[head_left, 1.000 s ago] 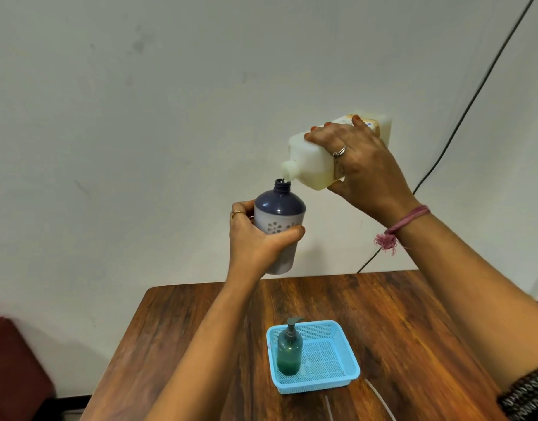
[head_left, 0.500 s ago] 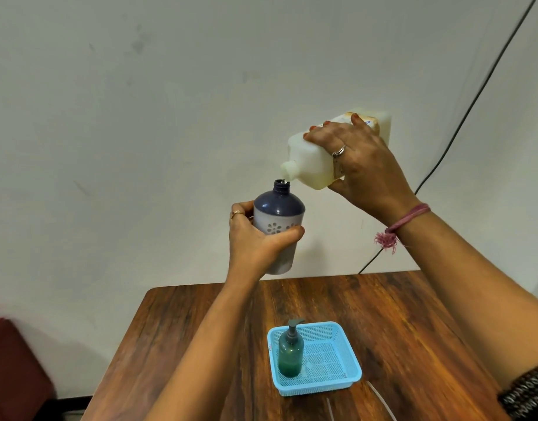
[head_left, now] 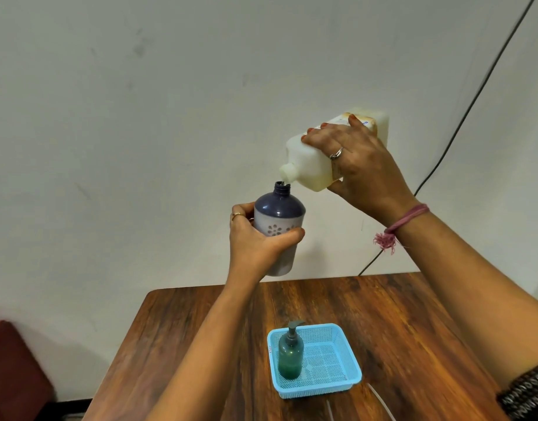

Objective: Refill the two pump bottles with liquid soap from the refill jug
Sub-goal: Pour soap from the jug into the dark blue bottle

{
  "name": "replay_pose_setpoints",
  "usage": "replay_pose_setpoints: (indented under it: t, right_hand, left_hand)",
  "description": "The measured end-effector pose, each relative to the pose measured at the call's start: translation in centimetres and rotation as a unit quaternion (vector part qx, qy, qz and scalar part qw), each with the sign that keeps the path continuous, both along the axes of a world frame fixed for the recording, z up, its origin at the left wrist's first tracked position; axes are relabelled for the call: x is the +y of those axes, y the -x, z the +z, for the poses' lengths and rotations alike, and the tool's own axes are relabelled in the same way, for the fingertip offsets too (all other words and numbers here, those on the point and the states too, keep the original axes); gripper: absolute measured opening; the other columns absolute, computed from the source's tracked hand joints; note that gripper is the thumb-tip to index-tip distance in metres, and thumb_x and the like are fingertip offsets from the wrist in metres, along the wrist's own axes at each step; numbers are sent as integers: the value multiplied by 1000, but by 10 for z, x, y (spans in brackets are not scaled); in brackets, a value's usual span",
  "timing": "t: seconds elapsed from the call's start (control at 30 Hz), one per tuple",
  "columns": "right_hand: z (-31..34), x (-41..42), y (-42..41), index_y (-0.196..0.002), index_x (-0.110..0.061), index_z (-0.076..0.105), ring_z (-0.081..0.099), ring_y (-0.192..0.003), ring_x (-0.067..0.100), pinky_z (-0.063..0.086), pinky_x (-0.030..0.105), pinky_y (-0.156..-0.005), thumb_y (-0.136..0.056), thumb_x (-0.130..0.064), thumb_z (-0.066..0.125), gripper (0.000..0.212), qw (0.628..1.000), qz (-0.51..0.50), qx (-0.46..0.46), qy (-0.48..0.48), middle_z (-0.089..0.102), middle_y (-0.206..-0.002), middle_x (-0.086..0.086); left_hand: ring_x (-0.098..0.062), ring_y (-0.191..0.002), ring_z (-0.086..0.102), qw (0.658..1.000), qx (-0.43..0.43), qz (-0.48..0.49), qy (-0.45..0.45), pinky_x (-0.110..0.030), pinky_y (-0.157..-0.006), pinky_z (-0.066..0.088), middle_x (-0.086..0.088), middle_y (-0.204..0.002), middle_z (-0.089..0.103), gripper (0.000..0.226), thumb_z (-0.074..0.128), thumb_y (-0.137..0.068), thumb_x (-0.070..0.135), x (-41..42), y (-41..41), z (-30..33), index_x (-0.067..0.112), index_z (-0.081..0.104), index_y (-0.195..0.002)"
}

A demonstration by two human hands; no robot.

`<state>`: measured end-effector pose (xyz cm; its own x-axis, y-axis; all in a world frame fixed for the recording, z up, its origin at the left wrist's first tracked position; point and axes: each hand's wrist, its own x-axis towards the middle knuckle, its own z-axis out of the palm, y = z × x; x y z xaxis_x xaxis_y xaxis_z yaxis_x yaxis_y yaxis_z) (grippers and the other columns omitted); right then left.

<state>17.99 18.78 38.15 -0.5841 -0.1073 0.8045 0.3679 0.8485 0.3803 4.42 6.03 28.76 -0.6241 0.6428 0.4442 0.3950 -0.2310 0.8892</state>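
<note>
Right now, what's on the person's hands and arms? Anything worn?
Left hand: bare forearm, a gold-coloured ring on one finger. Right hand: silver ring, reddish nail polish, frayed pink thread band at the wrist, and a dark patterned sleeve edge near the elbow.

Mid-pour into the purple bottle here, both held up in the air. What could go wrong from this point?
1. The refill jug spout sits at the narrow neck of the purple bottle, slightly off to one side; soap may run down the outside.
2. The left hand and right hand hold both unsupported above the table, so a wobble could spill soap onto it.
3. The bottle's opaque top hides the level, so overfilling is possible.
</note>
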Motion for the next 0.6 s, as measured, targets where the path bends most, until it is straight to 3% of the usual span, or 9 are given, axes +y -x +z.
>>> replay_pose_setpoints:
  t: [0.6]
  right_hand:
    - [2,-4,-2,-127,-9,54,55,-118,33,29,49,-109,-71,-2,77,61,1000,0,-2,-25,60,-127,12]
  left_hand:
    - [-5,-88,56,1000,-2,-2,1,-10,-61,44,4,-111,52,76,88,-59,21,-3,-1,0,25,37,-115]
